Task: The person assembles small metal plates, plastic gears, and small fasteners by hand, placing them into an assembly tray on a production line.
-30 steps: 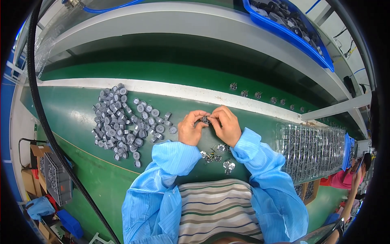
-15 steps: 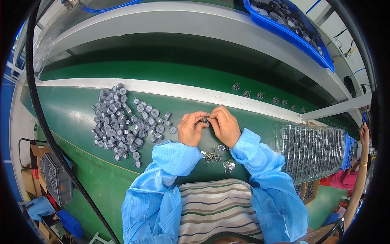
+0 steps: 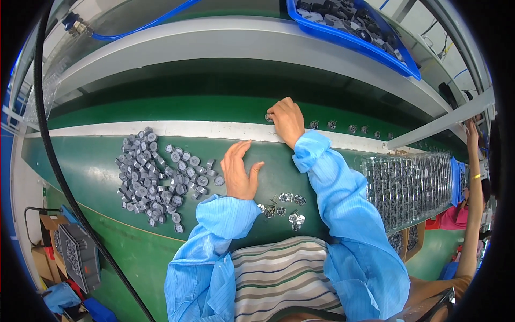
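I see right hand (image 3: 288, 119) pinching part (image 3: 269, 117) beyond white strip (image 3: 214, 129) | part sits left of that hand, long axis unclear to me | left hand (image 3: 240, 170) farther off, fingers apart, empty, this side of strip

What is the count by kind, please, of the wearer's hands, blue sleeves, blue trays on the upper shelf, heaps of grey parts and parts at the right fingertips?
Left hand and right hand: 2
Blue sleeves: 2
Blue tray on upper shelf: 1
Heap of grey parts: 1
Small part at right fingertips: 1
Total: 7
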The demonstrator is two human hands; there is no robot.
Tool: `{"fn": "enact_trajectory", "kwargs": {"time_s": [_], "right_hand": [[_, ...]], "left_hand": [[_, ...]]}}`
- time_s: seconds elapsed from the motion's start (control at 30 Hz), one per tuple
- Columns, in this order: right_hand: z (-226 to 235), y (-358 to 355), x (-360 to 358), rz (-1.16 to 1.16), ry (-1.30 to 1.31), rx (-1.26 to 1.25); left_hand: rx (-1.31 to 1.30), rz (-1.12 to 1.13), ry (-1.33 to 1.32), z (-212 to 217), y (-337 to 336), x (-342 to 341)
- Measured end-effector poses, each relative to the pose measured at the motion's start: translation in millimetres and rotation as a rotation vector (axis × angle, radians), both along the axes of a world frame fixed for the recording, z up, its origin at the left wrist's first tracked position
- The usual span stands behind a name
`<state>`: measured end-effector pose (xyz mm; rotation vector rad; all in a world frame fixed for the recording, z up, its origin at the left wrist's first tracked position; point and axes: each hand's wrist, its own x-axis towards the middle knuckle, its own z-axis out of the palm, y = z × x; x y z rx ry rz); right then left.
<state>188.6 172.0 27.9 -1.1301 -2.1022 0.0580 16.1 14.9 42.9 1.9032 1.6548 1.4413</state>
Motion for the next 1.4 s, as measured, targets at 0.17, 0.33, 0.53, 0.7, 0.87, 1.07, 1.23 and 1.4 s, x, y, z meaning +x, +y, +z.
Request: {"fn": "enact_trajectory", "kwargs": {"time_s": [0.17, 0.33, 0.53, 0.7, 0.87, 1.07, 1.23, 1.4], "right_hand": [[8.8, -8.3, 9.2, -0.095, -0.009, 0.077], [16.0, -45.4, 48.6, -0.228, -0.14, 0.09], [-1.0, -40.2, 66.6, -0.196, -0.262, 0.024], [15.6, -48.7, 78.8, -0.263, -0.244, -0.048], [40.9, -122.3, 94.2, -0.007, 0.051, -0.528], [66.2, -200.1, 90.2, 0.362, -0.278, -0.927], [12.2, -187.2, 56.3, 0.42, -0.108, -0.777], [11.0, -167.9, 21.6, 0.539, 0.003, -0.697]], "left_hand": [[-0.034, 0.008, 0.02, 1.8, -4.7, -2.7], [-0.045, -0.009, 0.0, 4.5, -4.5, -1.7], [-0.034, -0.041, 0.028, 2.9, -8.0, -1.9], [-0.053, 0.046, 0.258, 5.0, -11.6, -6.1], [-0.182, 0.419, 0.541, -5.4, -28.5, -33.6], [-0.199, 0.397, 0.683, -22.4, -28.9, -56.3], [-0.074, 0.31, 0.692, -26.2, -26.5, -62.0], [-0.079, 0.318, 0.644, -24.0, -28.9, -56.6]]}}
